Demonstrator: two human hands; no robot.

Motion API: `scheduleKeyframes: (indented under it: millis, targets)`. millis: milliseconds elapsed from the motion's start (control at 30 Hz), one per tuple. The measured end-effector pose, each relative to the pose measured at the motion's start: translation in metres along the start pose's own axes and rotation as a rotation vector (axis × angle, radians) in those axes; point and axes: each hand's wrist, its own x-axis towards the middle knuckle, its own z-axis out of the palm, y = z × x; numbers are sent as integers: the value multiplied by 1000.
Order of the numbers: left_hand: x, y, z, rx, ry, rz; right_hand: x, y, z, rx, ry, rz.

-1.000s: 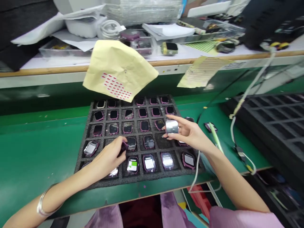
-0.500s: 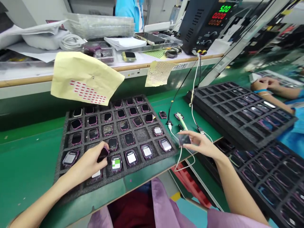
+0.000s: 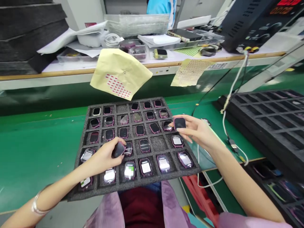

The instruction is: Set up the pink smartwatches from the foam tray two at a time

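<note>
My left hand [image 3: 108, 155] grips a dark-faced smartwatch body [image 3: 118, 149] with a purple frame, over the left part of a black foam tray [image 3: 159, 144]. Between the thumb and fingers of my right hand [image 3: 197, 129] is another purple-framed watch body [image 3: 180, 123], its dark face toward me, held above the tray's right edge. Strapless watches lie in most of the tray's compartments. Those in the front row, such as one watch [image 3: 145, 167], have lit white screens; most behind are dark. One compartment left of my right hand holds nothing.
More black foam trays [image 3: 263, 126] with watches stand at the right. White cables [image 3: 224, 120] hang there from a black power supply [image 3: 251, 28]. Yellow sheets [image 3: 120, 72] hang from the shelf edge [image 3: 163, 65]. Stacked black foam [image 3: 30, 34] sits at upper left.
My view has turned left. My right hand has come left from beside the cables to the tray's right edge, still with its watch. My left hand still grips its watch over the tray.
</note>
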Motion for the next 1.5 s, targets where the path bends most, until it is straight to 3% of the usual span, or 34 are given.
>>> scheduleKeyframes:
  millis: [133,267,433,667,967,1167,1500]
  targets:
    - [16,12,-11,-163,247,63,41,-9,45,293,-336,98]
    - [27,17,-19,-315,374,113,66,-12,73,309,-479,100]
    - [33,11,-17,-501,335,3,79,-6,84,208,-457,-16]
    - [35,-2,-9,-568,243,-86,79,11,90,356,-557,132]
    - [32,2,-12,-350,202,6,75,14,92,350,-513,157]
    - [25,8,-8,-368,259,33,69,5,91,378,-592,132]
    - [27,8,-5,-274,288,74,63,10,98,356,-471,136]
